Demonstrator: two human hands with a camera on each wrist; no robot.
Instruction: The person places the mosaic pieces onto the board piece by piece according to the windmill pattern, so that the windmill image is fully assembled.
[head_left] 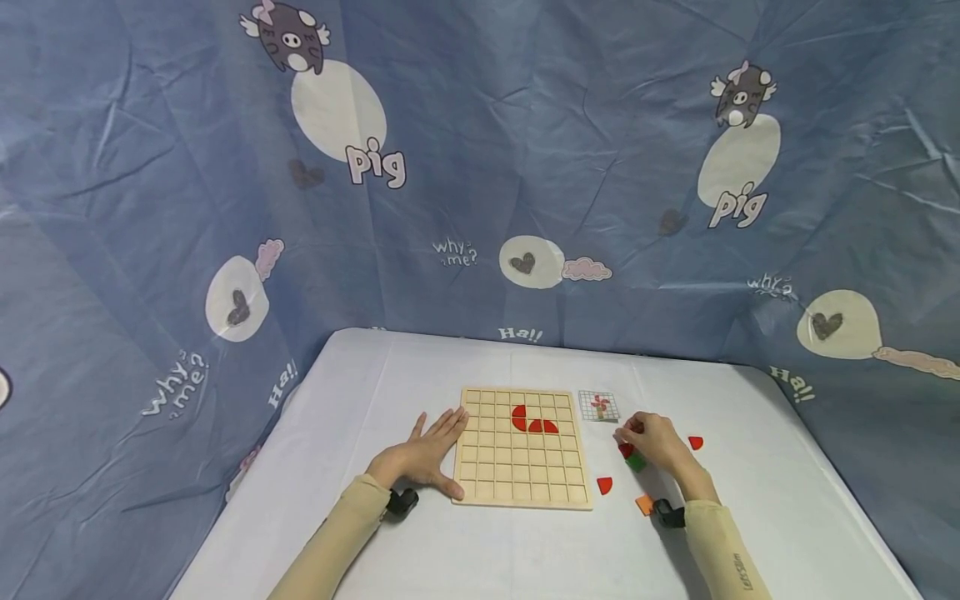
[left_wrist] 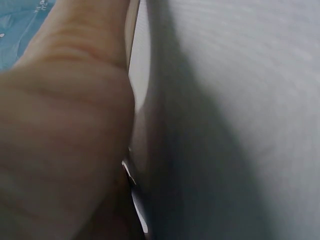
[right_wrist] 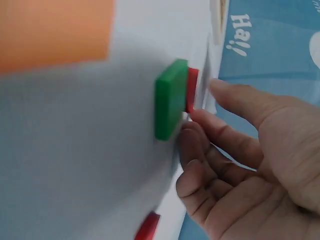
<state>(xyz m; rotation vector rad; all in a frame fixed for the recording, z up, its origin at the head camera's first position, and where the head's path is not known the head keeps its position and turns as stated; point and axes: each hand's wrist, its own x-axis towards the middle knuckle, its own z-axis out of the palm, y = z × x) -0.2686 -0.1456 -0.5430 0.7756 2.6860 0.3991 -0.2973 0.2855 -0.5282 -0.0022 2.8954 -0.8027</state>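
My left hand point(head_left: 423, 458) rests with spread fingers on the left edge of a wooden grid board point(head_left: 498, 479). Red quarter-round pieces point(head_left: 519, 423) lie in several cells of its upper half. To the board's right, my right hand point(head_left: 651, 437) is down at the table beside a red piece point(right_wrist: 192, 90) and a green square piece point(right_wrist: 171, 100). In the right wrist view the index fingertip is at the red piece's edge, and the thumb stands apart from it. The other fingers are curled. The left wrist view shows mostly blurred hand and table.
A pattern card point(head_left: 598, 406) with a pinwheel picture lies at the board's upper right. Loose red pieces point(head_left: 604, 485) lie left and right of my right arm. An orange square point(head_left: 644, 505) is close to the right wrist. A blue printed cloth point(head_left: 480, 167) hangs behind the white table.
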